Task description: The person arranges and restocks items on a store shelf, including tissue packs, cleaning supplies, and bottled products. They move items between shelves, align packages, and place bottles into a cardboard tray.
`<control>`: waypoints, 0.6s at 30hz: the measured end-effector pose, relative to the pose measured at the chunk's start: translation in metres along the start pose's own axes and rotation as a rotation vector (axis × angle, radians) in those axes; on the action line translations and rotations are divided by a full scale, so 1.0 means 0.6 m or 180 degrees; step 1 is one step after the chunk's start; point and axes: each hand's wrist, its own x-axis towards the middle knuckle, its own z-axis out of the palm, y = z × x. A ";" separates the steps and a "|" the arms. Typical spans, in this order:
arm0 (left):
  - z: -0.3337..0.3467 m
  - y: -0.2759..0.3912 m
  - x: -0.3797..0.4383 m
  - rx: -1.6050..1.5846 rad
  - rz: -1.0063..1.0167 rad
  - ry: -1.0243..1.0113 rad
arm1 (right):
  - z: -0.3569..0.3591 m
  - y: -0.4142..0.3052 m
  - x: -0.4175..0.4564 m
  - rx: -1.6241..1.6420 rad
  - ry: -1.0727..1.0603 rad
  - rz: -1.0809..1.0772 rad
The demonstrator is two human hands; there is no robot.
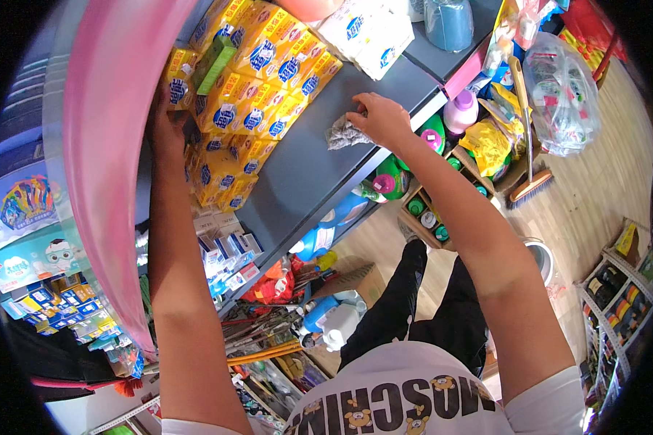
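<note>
My right hand (382,120) holds a crumpled grey cloth (348,133) against the dark grey metal shelf (299,168). My left hand (168,128) reaches up at the left end of stacked yellow soap packs (272,60), close beneath a separate yellow pack (179,81); shadow hides its fingers, so its grip is unclear. A green box (215,65) stands tilted between that pack and the main stack. White packs (367,38) lie farther along the shelf.
Pink plastic basins (106,136) rise close at the left. Small boxed goods (228,250) stand on the shelf's near end. Below are detergent bottles (318,239), a carton of bottles (427,220) and a broom (530,187). A wire rack (620,310) stands at the right.
</note>
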 end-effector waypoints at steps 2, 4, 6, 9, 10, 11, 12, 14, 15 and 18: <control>-0.008 -0.004 0.004 -0.0215 -0.0248 -0.0104 | 0.004 -0.002 -0.002 0.0106 -0.0036 0.0013; -0.002 0.006 0.012 -0.0439 -0.0607 -0.0105 | 0.000 0.002 -0.003 0.0240 -0.0048 0.0056; 0.004 0.027 0.011 -0.1015 -0.1030 -0.0239 | 0.000 0.008 0.001 0.0228 -0.0061 -0.0007; -0.018 0.014 0.041 -0.1452 -0.1428 -0.0463 | 0.004 0.000 0.002 0.0207 -0.0093 -0.0020; -0.029 0.008 0.051 -0.1498 -0.1513 -0.0589 | 0.006 -0.002 0.001 0.0177 -0.0082 -0.0036; -0.044 0.001 0.055 -0.1539 -0.1594 -0.0706 | 0.009 -0.005 0.000 0.0154 -0.0075 -0.0060; -0.036 0.007 0.052 -0.1425 -0.1628 -0.0905 | 0.007 -0.003 -0.001 0.0169 -0.0080 -0.0031; -0.005 0.022 0.028 -0.1703 -0.1357 -0.1690 | -0.002 -0.001 0.001 0.0214 -0.0059 0.0021; -0.006 0.024 0.018 -0.1732 -0.1208 -0.1848 | -0.003 0.001 0.001 0.0216 -0.0041 0.0051; -0.008 0.030 -0.003 -0.1187 -0.0807 -0.1382 | -0.003 0.003 0.002 0.0205 -0.0012 0.0108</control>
